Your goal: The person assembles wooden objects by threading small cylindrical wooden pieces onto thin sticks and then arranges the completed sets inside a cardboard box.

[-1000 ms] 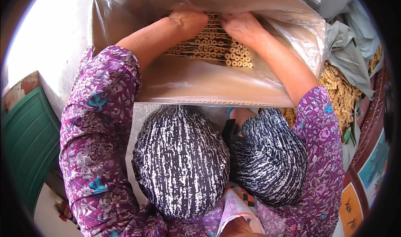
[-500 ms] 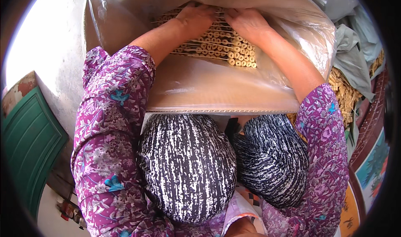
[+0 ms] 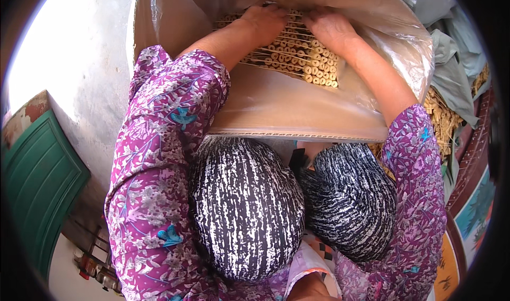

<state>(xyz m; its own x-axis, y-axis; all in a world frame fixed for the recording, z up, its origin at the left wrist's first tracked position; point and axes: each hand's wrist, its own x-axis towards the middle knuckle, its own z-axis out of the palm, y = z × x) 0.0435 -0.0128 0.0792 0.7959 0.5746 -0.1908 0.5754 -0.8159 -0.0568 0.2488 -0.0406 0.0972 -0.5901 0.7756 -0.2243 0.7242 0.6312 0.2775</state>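
- Both hands lie palm down inside a lined box, side by side and near each other, on rows of skewers.
- Left hand (image 3: 263,22) rests flat on the skewers (image 3: 297,57), fingers spread loosely forward; it presses on them rather than closing around any.
- Right hand (image 3: 330,27) rests just beside the left, fingers bent slightly down onto the same rows; whether it grips a stick cannot be told.
- Nearest the camera are the person's knees (image 3: 244,205), covered in black cloth with white flecks, left knee larger in view, right knee beside it.
- Purple flowered sleeves (image 3: 159,157) cover both upper arms; the forearms are bare and reach forward over the knees into the box.
- Just past the knees stands the cardboard box (image 3: 297,135), its near edge showing as a pale corrugated strip.
- A clear plastic liner (image 3: 276,102) drapes over the box's near wall and rises around its sides, glossy and wrinkled.
- The skewers are thin sticks threaded with small tan rings, laid in close parallel rows at the far part of the box, under both hands.
- To the right of the box lies a loose heap of straw-coloured sticks (image 3: 443,118), partly under grey cloth (image 3: 451,72).
- To the left is a pale wall (image 3: 79,72), and a green panel (image 3: 37,184) at the lower left.
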